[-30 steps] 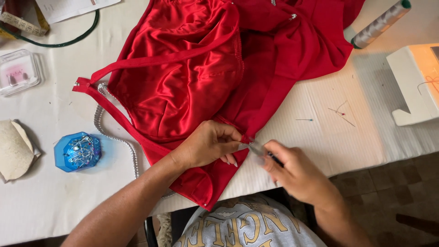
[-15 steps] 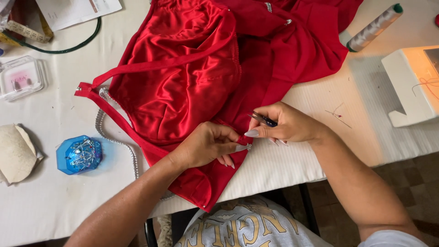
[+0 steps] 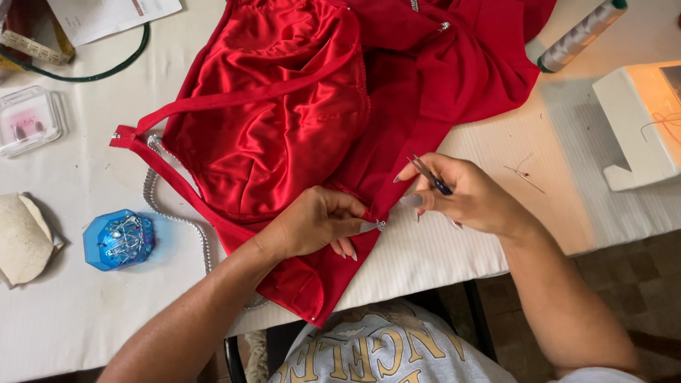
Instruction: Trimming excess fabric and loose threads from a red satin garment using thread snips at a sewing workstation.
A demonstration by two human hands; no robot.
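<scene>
A shiny red satin garment (image 3: 298, 120) lies spread over the white table (image 3: 85, 319), one corner hanging off the front edge. My left hand (image 3: 316, 227) pinches the garment's edge near the table front, at a small silver piece. My right hand (image 3: 464, 195) hovers just right of that spot and holds small dark-handled thread snips (image 3: 429, 174), their tips pointing up and left towards the fabric. A red strap (image 3: 170, 177) runs out to the left of the garment.
A blue faceted pin holder (image 3: 117, 240) sits at the left, with a silver rhinestone chain (image 3: 167, 213) beside it. A clear plastic box (image 3: 27, 120) and a beige pad (image 3: 25, 237) lie further left. A thread spool (image 3: 582, 34) and white sewing machine (image 3: 638, 120) stand right.
My right hand has risen from the table's front edge to beside the fabric, carrying the snips with it. My left hand has kept its pinch on the garment's edge.
</scene>
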